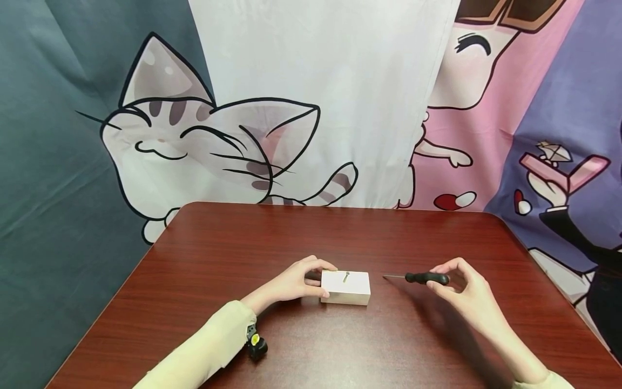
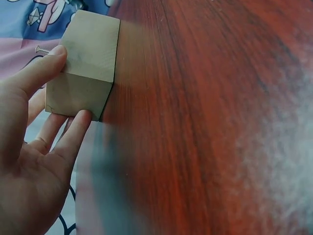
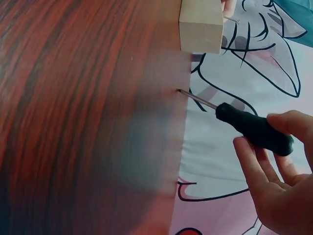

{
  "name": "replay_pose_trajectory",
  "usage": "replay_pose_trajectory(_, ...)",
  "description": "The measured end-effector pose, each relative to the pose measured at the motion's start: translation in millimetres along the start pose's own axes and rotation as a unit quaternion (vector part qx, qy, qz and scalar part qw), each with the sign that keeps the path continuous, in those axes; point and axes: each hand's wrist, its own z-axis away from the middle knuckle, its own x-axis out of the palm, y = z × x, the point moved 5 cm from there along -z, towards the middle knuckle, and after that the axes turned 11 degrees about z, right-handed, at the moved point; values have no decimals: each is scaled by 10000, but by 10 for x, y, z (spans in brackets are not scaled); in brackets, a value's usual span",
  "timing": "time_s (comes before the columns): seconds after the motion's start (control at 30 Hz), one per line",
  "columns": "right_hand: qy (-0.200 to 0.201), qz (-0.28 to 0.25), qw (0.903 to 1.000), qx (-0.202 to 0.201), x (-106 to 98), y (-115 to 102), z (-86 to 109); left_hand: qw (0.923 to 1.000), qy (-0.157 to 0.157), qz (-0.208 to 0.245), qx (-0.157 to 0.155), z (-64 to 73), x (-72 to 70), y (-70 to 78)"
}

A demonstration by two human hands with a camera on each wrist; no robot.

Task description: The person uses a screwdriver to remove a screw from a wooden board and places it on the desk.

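Note:
A pale wooden block point(image 1: 345, 292) lies on the table, with a screw point(image 1: 346, 277) standing up from its top face. My left hand point(image 1: 296, 279) grips the block at its left end, thumb on the near side and fingers at the far side. In the left wrist view the thumb presses the block point(image 2: 93, 46) close to the screw point(image 2: 43, 49). To the right, my right hand point(image 1: 466, 292) pinches a screwdriver point(image 1: 425, 277) by the end of its black handle. Its thin shaft points left toward the block, with the tip apart from it.
The reddish-brown wooden table point(image 1: 272, 232) spreads around both hands. Behind it hangs a cloth backdrop point(image 1: 330, 54) printed with a cartoon cat and other figures. A small black device point(image 1: 256, 346) is strapped at the left wrist, by the pale sleeve.

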Motion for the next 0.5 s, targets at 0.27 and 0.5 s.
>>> replay_pose_trajectory(0.27,-354,643,9968,-312,-54,-13,30,9968,116,-726,320,37,3,103)
replay_pose_trajectory(0.5,-691,1045,9900,-652,-68,-50,42,9850,648,-1431,718,-2,16,251)
